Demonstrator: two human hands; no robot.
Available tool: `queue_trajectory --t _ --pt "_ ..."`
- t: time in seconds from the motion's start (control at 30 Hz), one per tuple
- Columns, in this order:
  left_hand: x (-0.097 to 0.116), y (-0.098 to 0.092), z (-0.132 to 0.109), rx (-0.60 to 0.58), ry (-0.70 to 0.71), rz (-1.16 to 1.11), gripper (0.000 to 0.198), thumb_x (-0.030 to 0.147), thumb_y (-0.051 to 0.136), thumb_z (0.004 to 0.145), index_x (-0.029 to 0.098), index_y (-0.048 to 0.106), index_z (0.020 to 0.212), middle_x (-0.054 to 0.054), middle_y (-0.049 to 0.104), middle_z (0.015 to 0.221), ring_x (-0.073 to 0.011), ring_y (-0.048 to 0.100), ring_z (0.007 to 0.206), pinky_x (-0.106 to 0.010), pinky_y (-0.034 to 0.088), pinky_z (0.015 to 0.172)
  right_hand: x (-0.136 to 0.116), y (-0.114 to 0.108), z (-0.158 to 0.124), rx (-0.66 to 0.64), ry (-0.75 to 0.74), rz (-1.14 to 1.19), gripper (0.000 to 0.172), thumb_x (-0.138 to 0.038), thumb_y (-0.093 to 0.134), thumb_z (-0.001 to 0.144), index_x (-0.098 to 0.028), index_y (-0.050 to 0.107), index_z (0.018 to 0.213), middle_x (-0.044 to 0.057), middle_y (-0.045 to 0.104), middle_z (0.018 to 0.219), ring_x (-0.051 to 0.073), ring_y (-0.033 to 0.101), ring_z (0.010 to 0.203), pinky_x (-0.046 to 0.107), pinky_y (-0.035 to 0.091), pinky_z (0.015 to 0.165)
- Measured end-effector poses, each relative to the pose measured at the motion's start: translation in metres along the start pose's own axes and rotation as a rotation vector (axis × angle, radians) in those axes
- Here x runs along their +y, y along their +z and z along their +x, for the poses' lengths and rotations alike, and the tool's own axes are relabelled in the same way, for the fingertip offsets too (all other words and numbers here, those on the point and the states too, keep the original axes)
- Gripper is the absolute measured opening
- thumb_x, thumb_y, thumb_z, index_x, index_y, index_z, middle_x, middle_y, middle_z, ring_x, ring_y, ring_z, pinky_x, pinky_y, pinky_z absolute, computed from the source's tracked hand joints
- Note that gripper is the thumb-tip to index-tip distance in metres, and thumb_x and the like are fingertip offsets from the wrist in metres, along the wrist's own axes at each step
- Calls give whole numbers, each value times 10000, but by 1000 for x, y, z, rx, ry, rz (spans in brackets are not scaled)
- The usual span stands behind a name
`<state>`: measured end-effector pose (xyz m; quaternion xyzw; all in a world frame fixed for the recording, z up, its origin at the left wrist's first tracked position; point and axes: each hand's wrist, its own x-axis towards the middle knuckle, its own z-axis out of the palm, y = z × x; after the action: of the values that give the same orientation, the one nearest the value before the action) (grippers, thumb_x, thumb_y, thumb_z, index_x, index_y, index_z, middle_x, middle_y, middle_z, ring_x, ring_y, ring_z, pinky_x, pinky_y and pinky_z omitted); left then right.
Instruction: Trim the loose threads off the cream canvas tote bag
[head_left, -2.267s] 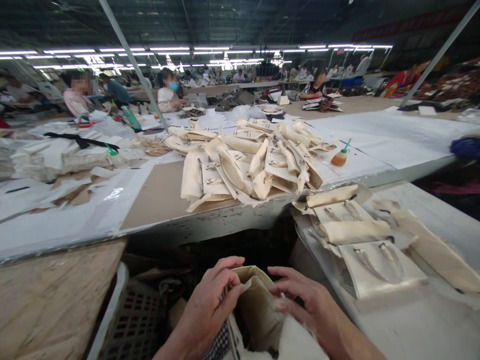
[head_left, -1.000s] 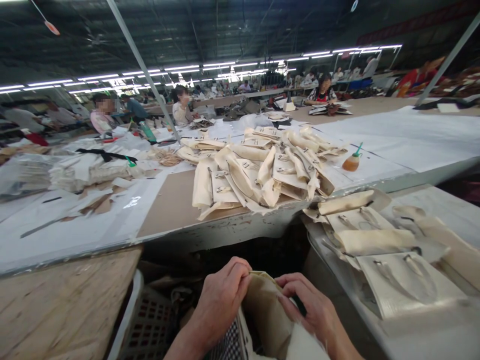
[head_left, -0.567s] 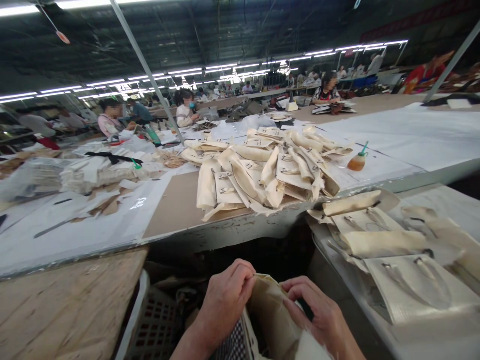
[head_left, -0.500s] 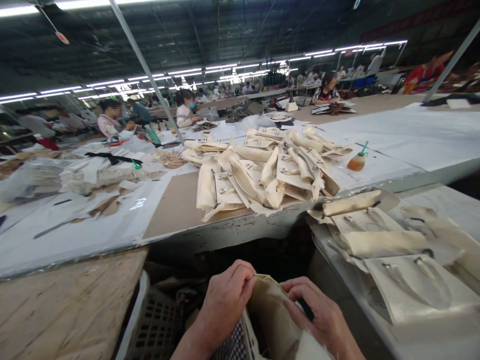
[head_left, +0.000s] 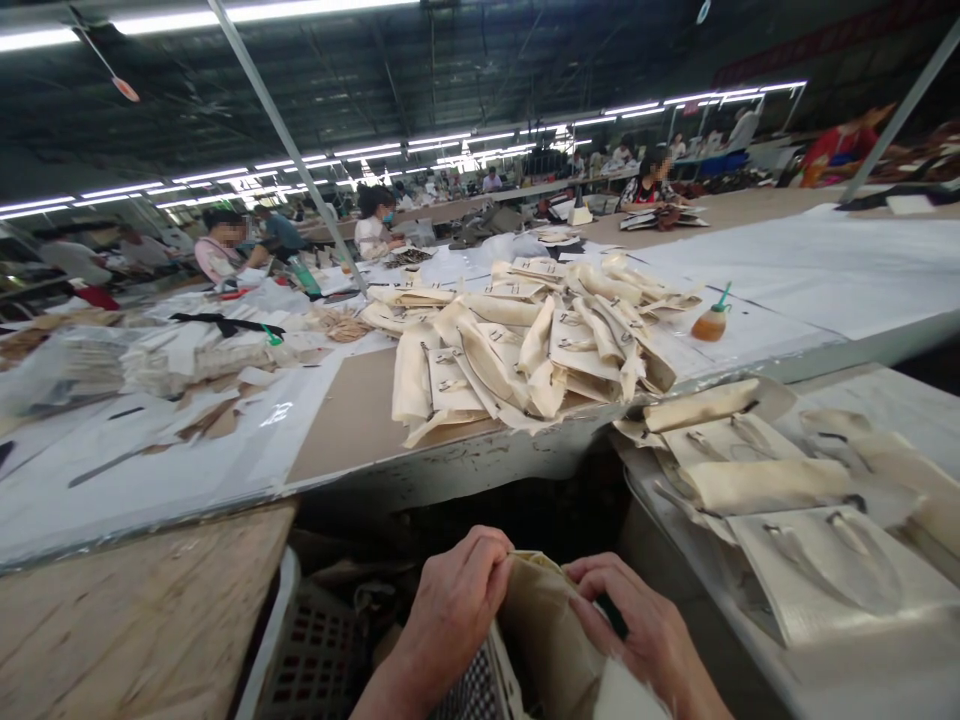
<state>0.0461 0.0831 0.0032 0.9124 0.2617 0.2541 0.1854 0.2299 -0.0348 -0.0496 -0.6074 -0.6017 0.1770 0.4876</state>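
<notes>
A cream handbag piece (head_left: pixel 551 615) is between my two hands, low in the view, with its upper edge toward the table. My left hand (head_left: pixel 461 600) pinches that edge at its left corner, fingers closed. On the other side my right hand (head_left: pixel 634 615) grips the right part of the edge between thumb and fingers. Something dark green shows by the right fingers; I cannot make out what it is. Below the piece, checked cloth (head_left: pixel 474 685) shows beside my left wrist. The lower part of the piece runs out of view.
A heap of cream bags (head_left: pixel 517 345) lies on the long table (head_left: pixel 337 420). More cream bags (head_left: pixel 832 570) with handles lie on a side surface at right. A bottle of amber liquid (head_left: pixel 709 322) stands behind. At left are a plastic basket (head_left: pixel 307 640) and a wooden board (head_left: pixel 127 620). People work beyond.
Both hands keep their hold on the cream piece and have shifted only very slightly. The rest of the scene looks nearly the same, apart from a small camera movement.
</notes>
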Motion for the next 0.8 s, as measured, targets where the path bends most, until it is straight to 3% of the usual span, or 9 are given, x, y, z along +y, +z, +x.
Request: queue_trajectory --t 0.27,0.5,0.67,0.8 --pt "0 3 1 -36 -41 -62 198 132 408 960 205 452 781 -9 615 843 -128 588 718 -231 453 666 1 1 1 -2 -10 56 249 -344 455 999 -225 540 798 50 693 922 165 690 809 249 553 710" --pt "1 -1 8 -138 -293 -169 121 115 500 896 231 470 886 59 570 761 -120 543 669 -223 423 650 1 -3 2 -27 -14 72 212 -291 468 991 -219 538 804 59 689 928 168 681 820 257 550 715" --pt "0 -7 18 -261 -149 -129 121 117 533 908 230 555 868 35 590 861 -133 568 774 -223 430 699 1 0 1 -5 -22 87 182 -271 470 985 -226 532 820 52 683 928 166 679 824 249 545 710" --pt "1 -9 25 -286 -83 -84 177 68 628 847 233 577 885 30 640 956 -153 593 853 -246 438 767 2 0 2 21 -16 63 197 -282 486 976 -222 543 797 47 686 915 164 681 792 245 547 691"
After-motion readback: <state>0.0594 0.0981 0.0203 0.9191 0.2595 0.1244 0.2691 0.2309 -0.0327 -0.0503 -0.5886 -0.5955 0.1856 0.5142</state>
